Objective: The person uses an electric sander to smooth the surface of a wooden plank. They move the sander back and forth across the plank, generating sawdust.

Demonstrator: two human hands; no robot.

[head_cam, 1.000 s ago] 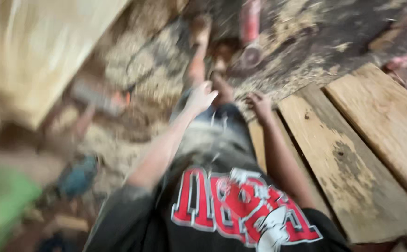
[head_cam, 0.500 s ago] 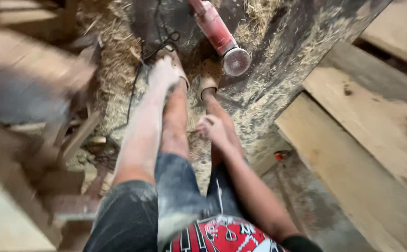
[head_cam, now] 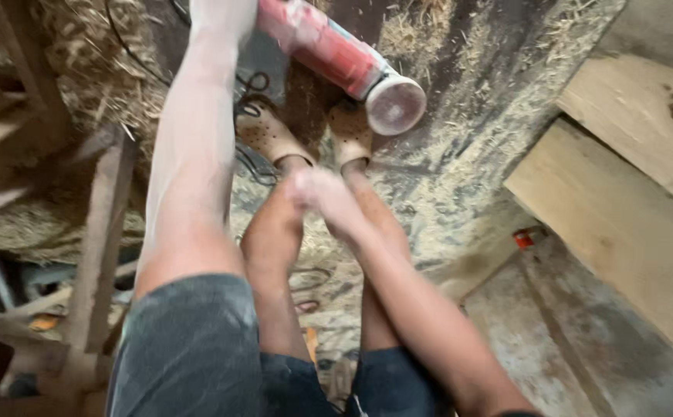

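Note:
My left arm reaches forward to the top edge, where my left hand [head_cam: 221, 14] is against the rear end of a red power tool [head_cam: 329, 50]. The frame cuts off the fingers, which seem closed on the tool. Its round pale disc [head_cam: 395, 105] points toward my feet, just above my tan sandals [head_cam: 271, 135]. My right hand [head_cam: 322, 197] hangs blurred in front of my knees with nothing visible in it. I wear dark shorts.
Wide pale wooden planks [head_cam: 622, 232] lie at the right, above a dusty slab. Sawdust and shavings cover the dark floor [head_cam: 460, 170]. A dark wooden frame [head_cam: 105, 232] stands at the left. A black cable [head_cam: 253, 81] loops by my feet, and a small red object [head_cam: 523, 238] lies near the planks.
My left hand has stretched further forward and reached the red tool, which now looks larger and closer to my feet. The view has tilted down and moved nearer. My right hand stays low.

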